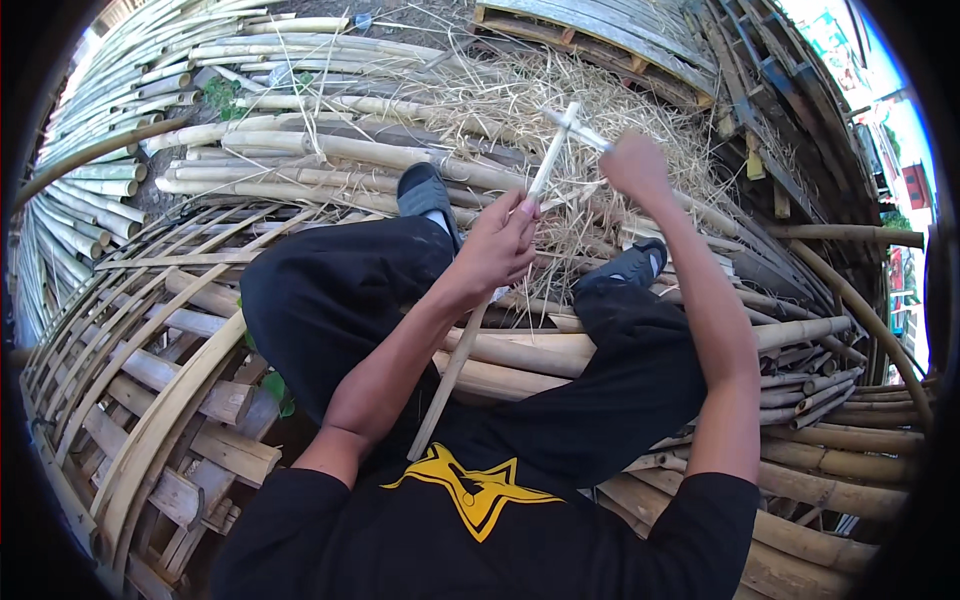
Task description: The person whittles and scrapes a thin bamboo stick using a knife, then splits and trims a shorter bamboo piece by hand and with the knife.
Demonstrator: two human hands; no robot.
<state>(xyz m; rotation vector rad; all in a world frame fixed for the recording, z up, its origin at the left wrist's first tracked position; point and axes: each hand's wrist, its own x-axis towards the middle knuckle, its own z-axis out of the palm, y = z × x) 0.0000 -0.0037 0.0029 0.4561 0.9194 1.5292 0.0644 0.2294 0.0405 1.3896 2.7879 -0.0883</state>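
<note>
My left hand (497, 243) is closed round a long, pale bamboo strip (458, 375), which runs from near my shirt up and away through my fingers. The strip's far end sticks out beyond the hand. To the right, my right hand (635, 170) makes a fist round the handle of a knife (590, 135); the fist hides most of that handle. Its narrow blade points left and crosses the strip close to the far tip. Whether the edge is biting into the bamboo I cannot tell.
Pale shavings (610, 110) lie heaped beyond my hands. Bamboo poles (370, 150) are stacked ahead and at far left, with more poles (830, 490) at right. A slatted bamboo frame (190, 350) stands left. Wooden pallets (600, 40) rise at the back right. My sandalled feet rest among poles.
</note>
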